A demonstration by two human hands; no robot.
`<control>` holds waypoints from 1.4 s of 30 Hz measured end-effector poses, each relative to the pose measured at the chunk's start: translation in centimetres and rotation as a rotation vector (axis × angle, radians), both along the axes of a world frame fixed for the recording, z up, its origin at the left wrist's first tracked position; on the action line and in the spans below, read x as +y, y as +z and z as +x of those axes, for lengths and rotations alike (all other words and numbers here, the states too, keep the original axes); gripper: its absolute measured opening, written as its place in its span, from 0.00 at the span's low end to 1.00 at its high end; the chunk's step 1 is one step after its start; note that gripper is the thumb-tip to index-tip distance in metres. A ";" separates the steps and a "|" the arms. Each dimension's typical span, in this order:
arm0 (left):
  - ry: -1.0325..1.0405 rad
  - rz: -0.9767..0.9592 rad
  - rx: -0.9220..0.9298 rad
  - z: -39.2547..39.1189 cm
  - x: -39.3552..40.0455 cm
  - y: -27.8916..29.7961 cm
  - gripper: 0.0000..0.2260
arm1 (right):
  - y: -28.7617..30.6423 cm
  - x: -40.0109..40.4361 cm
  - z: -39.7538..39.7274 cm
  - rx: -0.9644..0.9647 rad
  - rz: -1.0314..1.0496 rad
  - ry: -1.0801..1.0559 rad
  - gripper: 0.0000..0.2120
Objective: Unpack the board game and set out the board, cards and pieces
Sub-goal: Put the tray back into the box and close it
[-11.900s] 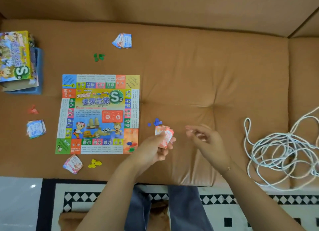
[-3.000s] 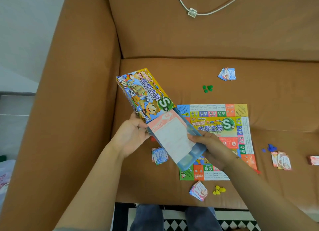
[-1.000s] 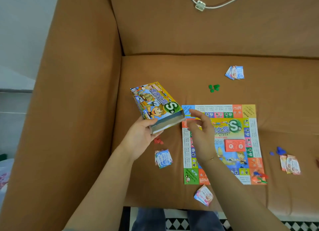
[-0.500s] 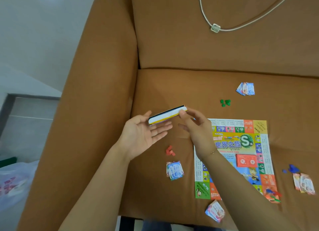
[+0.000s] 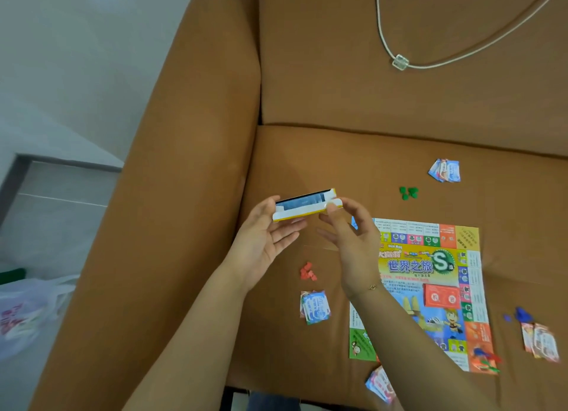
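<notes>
Forearms reach up from the bottom edge, bare, over a brown sofa seat (image 5: 307, 152). The left hand (image 5: 264, 241) is palm-up with fingers loosely spread, its thumb and fingertips gripping the left end of the game box (image 5: 304, 204), which is held end-on in the air above the seat. The right hand (image 5: 350, 241), a thin bracelet at its wrist, pinches the box's right end flap between thumb and forefinger, the other fingers fanned out. The box shows a yellow and white edge and an open end with something blue inside. Just right of the hands, the colourful square board (image 5: 430, 287) lies flat on the seat, a red card deck (image 5: 441, 295) at its middle. Card stacks lie around it: one (image 5: 315, 306) under the left wrist, one (image 5: 379, 383) at the near edge, one (image 5: 541, 341) far right, one (image 5: 445, 170) beyond. Red pieces (image 5: 308, 271), green pieces (image 5: 408, 192) and blue pieces (image 5: 519, 313) sit in small clusters. A white cord (image 5: 399, 61) hangs on the backrest.
</notes>
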State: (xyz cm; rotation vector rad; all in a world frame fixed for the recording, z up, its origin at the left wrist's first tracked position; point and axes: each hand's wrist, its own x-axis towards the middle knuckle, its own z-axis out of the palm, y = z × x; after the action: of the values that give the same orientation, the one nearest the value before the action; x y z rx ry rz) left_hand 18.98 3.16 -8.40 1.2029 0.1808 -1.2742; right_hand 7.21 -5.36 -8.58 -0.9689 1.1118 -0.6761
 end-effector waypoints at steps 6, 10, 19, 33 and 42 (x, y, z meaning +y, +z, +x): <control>-0.056 0.069 -0.041 0.2 0.4 0.0 0.12 | -0.1 -0.7 0.7 0.055 0.075 -0.045 0.11; -0.016 0.045 0.036 -0.1 0.8 0.0 0.13 | -0.5 -1.4 1.6 0.019 0.216 -0.121 0.12; 0.036 0.080 -0.018 -1.0 0.9 0.1 0.14 | -0.9 -0.9 0.6 -0.021 0.229 -0.039 0.07; 0.010 0.182 -0.142 -1.6 0.6 0.1 0.09 | -1.0 -0.8 0.2 -0.025 0.226 -0.026 0.06; -0.039 0.163 -0.245 -1.9 0.4 0.5 0.17 | -1.6 -0.7 0.2 -0.014 0.100 -0.020 0.09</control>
State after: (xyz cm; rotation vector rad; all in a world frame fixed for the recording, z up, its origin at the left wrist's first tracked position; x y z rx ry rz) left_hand 17.12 3.60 -7.94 1.4977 0.0834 -1.1503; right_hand 7.41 -6.10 -10.15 -0.8677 1.1339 -0.6366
